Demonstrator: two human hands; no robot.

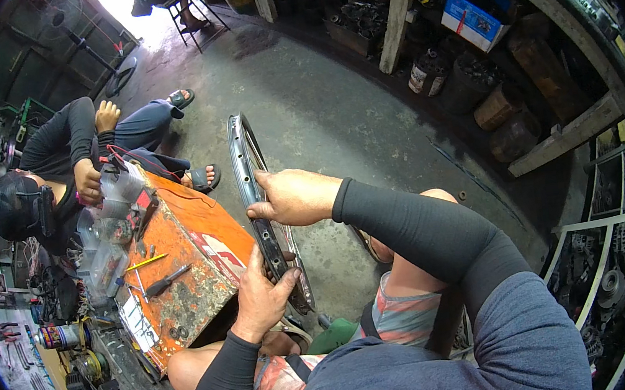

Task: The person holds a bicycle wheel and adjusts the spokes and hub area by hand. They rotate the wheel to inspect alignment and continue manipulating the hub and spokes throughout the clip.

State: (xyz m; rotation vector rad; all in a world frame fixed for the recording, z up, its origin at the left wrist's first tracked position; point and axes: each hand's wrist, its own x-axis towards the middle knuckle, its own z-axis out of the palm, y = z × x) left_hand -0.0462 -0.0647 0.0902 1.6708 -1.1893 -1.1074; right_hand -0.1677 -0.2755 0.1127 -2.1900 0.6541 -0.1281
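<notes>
A bare metal wheel rim (240,157) stands upright in front of me, seen nearly edge-on, with a row of holes along its outer face. My left hand (261,299) is closed around its lower part, thumb on the near side. Higher up, my right hand (296,195) grips the rim between thumb and fingers; some fingertips are hidden behind it. An orange, paint-worn box (195,212) lies just left of the rim. On its top are a screwdriver (169,281) with a dark handle and a yellow pencil-like stick (146,262).
Beyond the box a person (54,159) in a dark cap sits, hands near clear plastic containers (111,218). Wooden shelving with a blue box (473,19) and dark parts runs along the right. A metal rack (605,262) stands near right. Tools and a can (63,336) lie at left.
</notes>
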